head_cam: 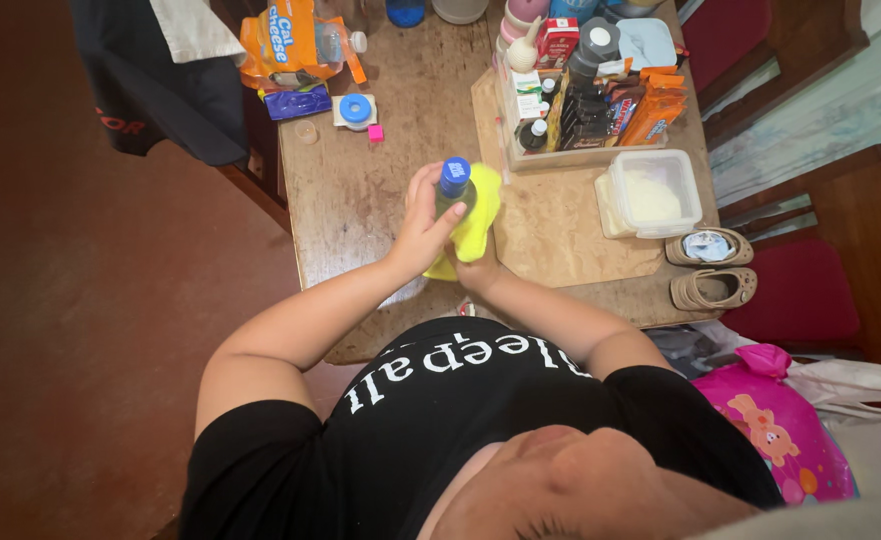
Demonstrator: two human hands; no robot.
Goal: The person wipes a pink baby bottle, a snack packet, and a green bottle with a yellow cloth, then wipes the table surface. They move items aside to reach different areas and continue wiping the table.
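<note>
Wooden bench (380,190) fills the upper middle of the head view, crowded along its far edge. On it, right of centre: a shallow tray (560,155) packed with small bottles, sachets and boxes; a clear lidded tub (655,192) with something pale inside; a pair of tiny beige shoes (708,268) at the near right corner. Far left corner: an orange snack bag (290,40), a purple packet (297,102), a blue-and-white round cap (355,110) and a small pink cube (375,132).

Work in hand: a bottle with a blue cap (454,182) held upright above the bench, over its near middle, with a yellow cloth (475,225) pressed against its right side. Left hand (425,222) is curled around the bottle body, fingers closed on it. Right hand (478,272) sits under and behind the cloth, gripping it from below; only the wrist and heel show.

Progress, as a guess: wiping looks mid-way, cloth on the bottle, cap on. No way to tell how much is clean. The other bottles sit in the tray, none near the cloth.

Hidden: bottle body and label mostly covered by fingers and cloth. Right-hand fingers out of sight. Items at the top edge cut off. Pink bag (775,425) at lower right partly blocked by the shoulder.
</note>
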